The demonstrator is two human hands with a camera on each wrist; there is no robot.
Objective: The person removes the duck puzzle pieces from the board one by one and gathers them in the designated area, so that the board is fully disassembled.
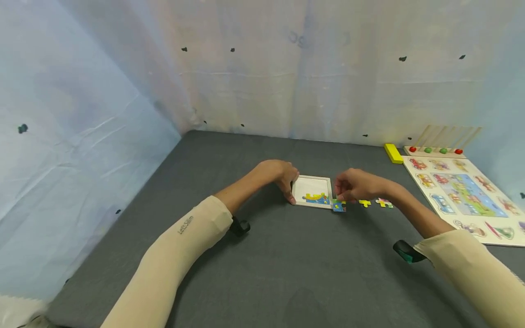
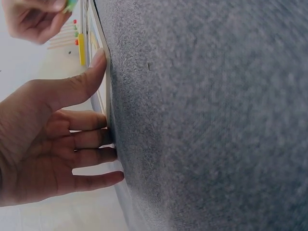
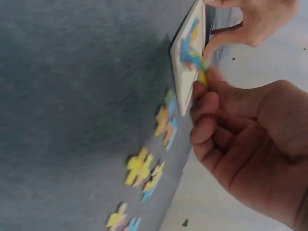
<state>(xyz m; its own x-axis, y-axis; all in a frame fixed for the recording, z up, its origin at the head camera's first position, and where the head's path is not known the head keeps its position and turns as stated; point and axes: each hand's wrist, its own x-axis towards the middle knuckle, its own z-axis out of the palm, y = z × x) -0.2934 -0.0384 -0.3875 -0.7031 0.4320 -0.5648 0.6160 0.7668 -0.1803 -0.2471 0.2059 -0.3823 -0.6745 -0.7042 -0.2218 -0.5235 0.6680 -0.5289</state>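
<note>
A square wooden puzzle tray (image 1: pixel 311 186) lies on the dark cloth, with a few joined blue and yellow pieces (image 1: pixel 316 198) along its near side. My left hand (image 1: pixel 283 177) holds the tray's left side, thumb at the near corner and index finger toward the far one. In the left wrist view, the other fingers of the left hand (image 2: pixel 62 134) rest spread beside it. My right hand (image 1: pixel 356 184) is just off the tray's right side. Between its thumb and forefinger it pinches a small green and yellow puzzle piece (image 3: pixel 203 77), tilted close over the tray.
Loose puzzle pieces lie right of the tray: a blue one (image 1: pixel 339 206) by its corner, a yellow one (image 1: pixel 364 203) and a pinkish one (image 1: pixel 384 203). Farther right are a large picture board (image 1: pixel 445 214), a yellow block (image 1: pixel 393 153) and a pegged stand with beads (image 1: pixel 435 151).
</note>
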